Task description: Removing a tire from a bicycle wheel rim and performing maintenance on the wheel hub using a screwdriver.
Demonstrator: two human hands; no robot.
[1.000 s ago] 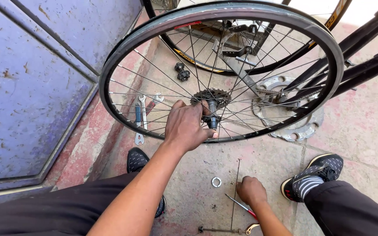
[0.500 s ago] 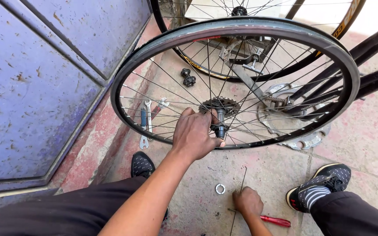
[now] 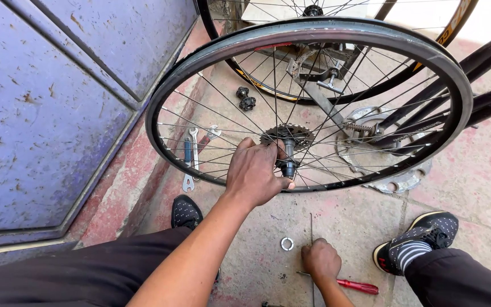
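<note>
Here's the bicycle wheel (image 3: 313,40), standing upright on the paving, and everything hangs off its hub (image 3: 287,152) at the centre. The left hand (image 3: 254,173) is curled round that hub, fingers closed on the axle end just beside the small sprocket (image 3: 282,135), thumb tucked under. That one grip looks like all that keeps the wheel standing. Below the hub, down on the ground, the right hand (image 3: 320,258) is bunched into a loose fist over a thin loose spoke (image 3: 311,227) lying on the slab; whether the fingers have actually pinched it, I cannot tell. Just left of that hand sits a small metal ring (image 3: 287,244), and to its right a red-handled screwdriver (image 3: 356,285). Left of the hub, seen through the spokes, flat spanners (image 3: 190,156) lie by the blue metal door (image 3: 46,108). Beyond the hub, a black spare hub (image 3: 246,98), a round metal plate (image 3: 390,170) and a second wheel (image 3: 336,74) with the dark bike frame (image 3: 484,79). The risks, as I read it: with eyes down on the ground, the single-handed hold could slip and the wheel roll or topple onto the frame; fingers so near the sprocket teeth could get nicked if it turns; and that little ring could be nudged away by the shoe (image 3: 416,241)
</note>
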